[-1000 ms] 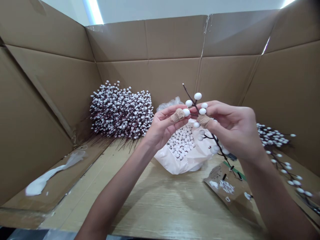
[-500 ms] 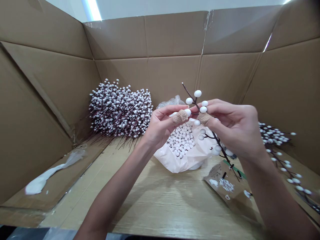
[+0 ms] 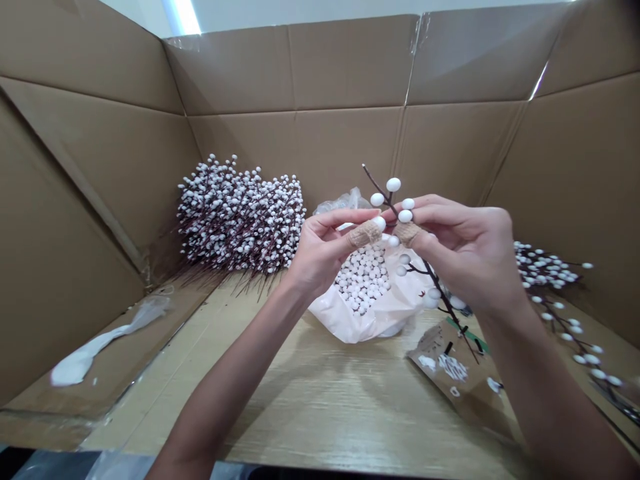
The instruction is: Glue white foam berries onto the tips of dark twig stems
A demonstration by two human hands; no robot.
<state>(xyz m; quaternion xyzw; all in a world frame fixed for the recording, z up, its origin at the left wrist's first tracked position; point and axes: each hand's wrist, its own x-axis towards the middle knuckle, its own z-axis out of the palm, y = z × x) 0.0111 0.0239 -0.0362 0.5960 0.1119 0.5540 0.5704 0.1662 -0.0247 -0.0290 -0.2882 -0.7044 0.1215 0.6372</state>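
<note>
Just right of the frame's centre, the left hand has its grip pinched on a white ball, its thumb wrapped in tape. The right hand, thumb taped too, has its grip pressed together on a dark twig slanting from upper left to lower right. Below the hands, a bag of loose balls sits on the table. A bundle of berried stems stands left of centre.
</note>
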